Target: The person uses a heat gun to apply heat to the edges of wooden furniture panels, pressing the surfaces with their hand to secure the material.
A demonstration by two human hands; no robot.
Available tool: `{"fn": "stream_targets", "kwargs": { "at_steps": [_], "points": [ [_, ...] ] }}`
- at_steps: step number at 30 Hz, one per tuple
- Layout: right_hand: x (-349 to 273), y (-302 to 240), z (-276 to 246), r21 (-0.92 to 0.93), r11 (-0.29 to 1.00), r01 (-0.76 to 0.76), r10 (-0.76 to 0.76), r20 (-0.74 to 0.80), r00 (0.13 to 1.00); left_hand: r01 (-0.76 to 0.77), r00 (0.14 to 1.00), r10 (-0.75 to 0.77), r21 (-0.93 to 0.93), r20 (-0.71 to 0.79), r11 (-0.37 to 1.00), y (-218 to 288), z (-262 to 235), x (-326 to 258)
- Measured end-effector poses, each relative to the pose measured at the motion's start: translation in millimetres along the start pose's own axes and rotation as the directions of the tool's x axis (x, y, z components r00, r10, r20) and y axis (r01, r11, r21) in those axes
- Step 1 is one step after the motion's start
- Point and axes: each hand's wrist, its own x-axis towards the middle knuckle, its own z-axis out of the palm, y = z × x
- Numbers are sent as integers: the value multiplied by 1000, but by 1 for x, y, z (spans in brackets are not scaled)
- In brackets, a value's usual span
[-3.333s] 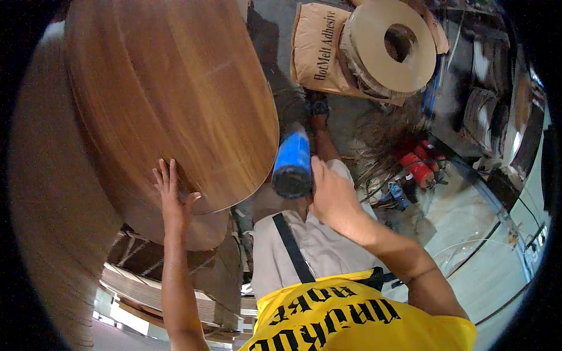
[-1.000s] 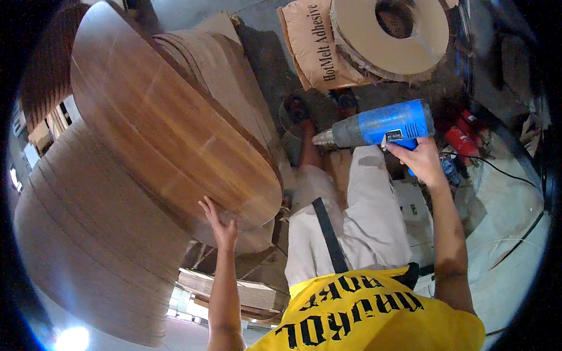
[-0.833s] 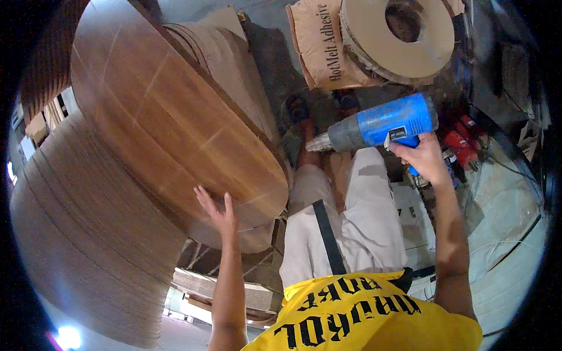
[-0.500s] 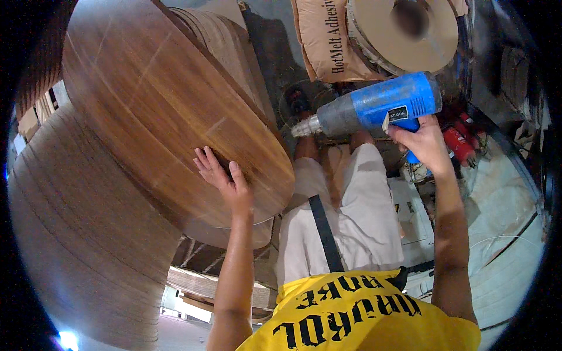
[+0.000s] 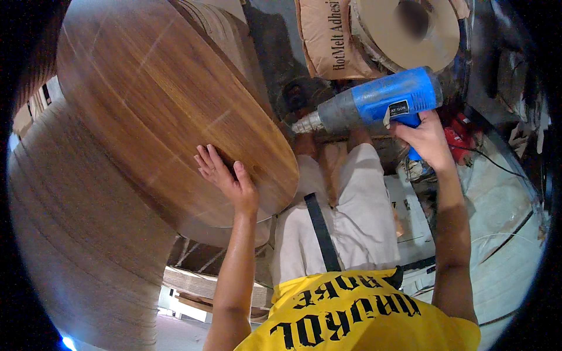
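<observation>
A long wood-grain board (image 5: pixel 175 111) with a rounded near end lies on my left. My left hand (image 5: pixel 225 178) rests on its face near that end, fingers stretched out and thumb apart, holding nothing. On the right, my right hand (image 5: pixel 426 139) is wrapped round the handle of a blue heat gun (image 5: pixel 374 99). The gun's metal nozzle (image 5: pixel 307 123) points left toward the board's rounded edge, with a small gap between them. Part of the gun's grip is hidden behind my fingers.
Stacked boards (image 5: pixel 88 222) stand left of and below the wood-grain one. Beyond the gun are a tan paper sack (image 5: pixel 329 47) and a large roll of edging (image 5: pixel 374 23). Red tools (image 5: pixel 459 137) and a dark cable (image 5: pixel 497 164) lie at the right, beside pale sheeting (image 5: pixel 497 245).
The board's rounded end has shifted slightly to the right, with my left hand still flat on it. The heat gun is almost where it was, raised slightly.
</observation>
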Motion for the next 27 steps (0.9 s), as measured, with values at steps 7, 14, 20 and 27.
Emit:
{"fn": "stream_targets", "kwargs": {
  "at_steps": [7,14,20,27],
  "points": [
    [4,15,3,213,967,-141,124,90,988,-5,1000,5,12,6,1000,2,0,0],
    [6,21,6,118,975,-188,177,102,979,-26,999,27,27,-32,999,0,4,-1],
    [7,31,3,157,962,-224,203,139,969,-28,999,30,33,-36,999,3,4,0],
    [8,26,6,224,949,-223,198,130,972,-30,999,32,57,-42,998,0,4,0]
  ]
}}
